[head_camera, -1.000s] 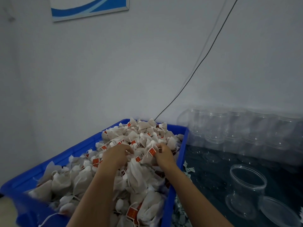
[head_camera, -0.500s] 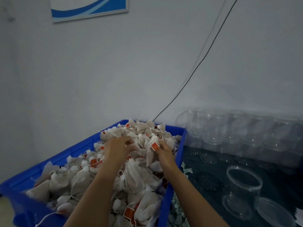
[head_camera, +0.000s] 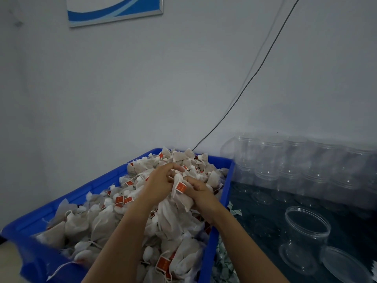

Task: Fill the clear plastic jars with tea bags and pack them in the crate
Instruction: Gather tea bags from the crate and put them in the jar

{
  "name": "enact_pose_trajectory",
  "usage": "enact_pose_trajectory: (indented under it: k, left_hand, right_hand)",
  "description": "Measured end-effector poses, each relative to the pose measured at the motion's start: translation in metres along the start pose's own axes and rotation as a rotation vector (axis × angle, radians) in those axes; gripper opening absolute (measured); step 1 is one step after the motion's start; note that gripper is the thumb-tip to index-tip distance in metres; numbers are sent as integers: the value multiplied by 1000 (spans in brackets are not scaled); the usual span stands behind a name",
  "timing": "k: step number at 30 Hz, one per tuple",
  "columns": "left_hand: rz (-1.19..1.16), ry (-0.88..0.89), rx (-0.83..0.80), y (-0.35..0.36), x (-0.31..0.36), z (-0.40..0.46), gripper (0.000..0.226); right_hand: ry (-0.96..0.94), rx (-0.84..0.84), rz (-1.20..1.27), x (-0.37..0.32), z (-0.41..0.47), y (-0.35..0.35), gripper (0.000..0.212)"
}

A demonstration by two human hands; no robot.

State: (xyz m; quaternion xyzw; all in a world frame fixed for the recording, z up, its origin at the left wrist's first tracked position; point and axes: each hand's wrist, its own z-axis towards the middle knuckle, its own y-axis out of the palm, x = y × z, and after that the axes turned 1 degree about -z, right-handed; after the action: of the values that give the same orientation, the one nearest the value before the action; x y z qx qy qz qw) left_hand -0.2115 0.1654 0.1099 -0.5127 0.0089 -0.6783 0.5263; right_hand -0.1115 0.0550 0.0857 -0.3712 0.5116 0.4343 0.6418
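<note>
Head view: both hands [head_camera: 179, 186] apparently pinch tea bags [head_camera: 181, 199] above full crate [head_camera: 228, 180].

One head-worn wide-angle view looks forward and down, close over the blue crate [head_camera: 228, 193] at lower left of the frame, facing a wall [head_camera: 142, 88] that fills the upper half.

I count two hands, my left hand [head_camera: 161, 185] and my right hand [head_camera: 199, 192]. There is one blue bin [head_camera: 89, 185] at 7 o'clock, with too many tea bags [head_camera: 102, 223] to count. One open jar [head_camera: 305, 240] stands at 4 o'clock with one lid [head_camera: 344, 266] beside it. The stacked jars [head_camera: 295, 160] at 3 o'clock blur together. One picture [head_camera: 114, 11] hangs at 11 o'clock.
</note>
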Motion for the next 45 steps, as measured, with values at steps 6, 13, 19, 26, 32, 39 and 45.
enact_pose_trajectory:
  k: [6,13,19,26,32,39,45]
  left_hand:
    - [270,-102,-38,-15,-3,-5,11]
    - [533,-407,-490,-24,9,-16,43]
    - [257,-338,-272,-23,7,-15,25]
    - [-33,-130,143,-13,12,-5,21]
    - [-304,-134,80,-11,19,-5,28]
    - [366,-232,-355,-16,7,-10,11]
    - [448,-332,-555,-13,-3,-13,33]
  right_hand:
    - [35,261,-83,3,4,-4,6]
    - [77,427,-74,8,8,-8,10]
    - [1,394,22,5,5,-8,22]
    - [-95,101,-21,2,0,-6,40]
    - [-126,101,-233,6,0,-1,21]
    - [-105,334,-145,9,2,-4,13]
    - [-70,381,-124,7,3,-5,12]
